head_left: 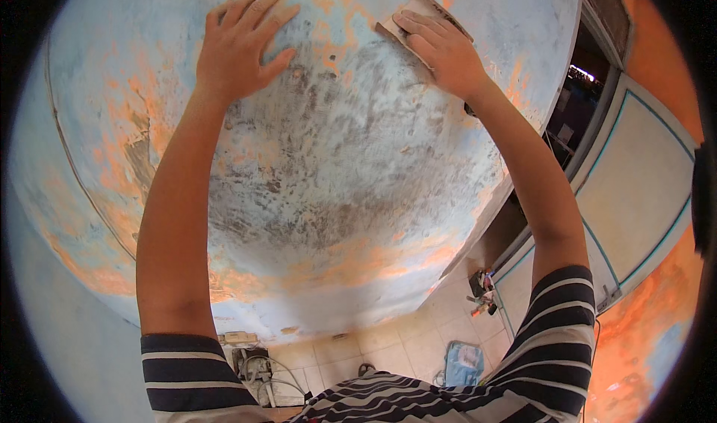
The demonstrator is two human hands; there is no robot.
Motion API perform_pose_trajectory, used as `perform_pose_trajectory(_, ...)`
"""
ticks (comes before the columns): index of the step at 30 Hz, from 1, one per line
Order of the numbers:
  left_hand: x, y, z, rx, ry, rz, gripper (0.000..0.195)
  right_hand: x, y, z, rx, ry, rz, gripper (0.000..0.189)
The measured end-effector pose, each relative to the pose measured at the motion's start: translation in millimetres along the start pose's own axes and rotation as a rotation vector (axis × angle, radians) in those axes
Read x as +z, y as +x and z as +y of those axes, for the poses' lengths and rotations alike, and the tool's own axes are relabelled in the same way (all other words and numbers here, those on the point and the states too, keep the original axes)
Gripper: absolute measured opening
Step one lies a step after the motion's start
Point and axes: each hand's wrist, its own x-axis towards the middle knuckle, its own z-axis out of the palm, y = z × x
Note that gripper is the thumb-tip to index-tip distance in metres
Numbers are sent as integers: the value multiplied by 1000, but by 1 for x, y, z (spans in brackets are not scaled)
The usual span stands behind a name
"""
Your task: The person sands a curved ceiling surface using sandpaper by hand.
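Before me rises a wall (336,159) with patchy pale blue, orange and grey-brown areas, rough and flaking in places. My left hand (243,44) lies against its upper left part, fingers spread, holding nothing. At the upper right, my right hand (442,50) presses a folded piece of sandpaper (423,11) to the wall; its back bears writing. The sheet's edges stick out above and to the left of the fingers. A dark band partly shows at my right wrist.
A cable (73,168) runs down the wall's left side. Right of the wall are a dark opening and a pale door panel (638,182) with teal lines. On the tiled floor (386,342) lie a blue bag or container (465,362), several small items and equipment with hoses (260,372).
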Motion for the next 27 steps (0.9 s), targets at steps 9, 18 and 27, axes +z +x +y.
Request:
perform_pose_trajectory(9,-2,6,4,-8,8,-10,60,16,-21,18,-59,2,-11,37)
perform_pose_trajectory(18,3,0,2,-26,14,2,54,1,-7,1,-135,-23,-25,32)
perform_pose_trajectory(27,-8,9,8,-22,14,-21,59,-1,-12,26,-158,-75,38,33)
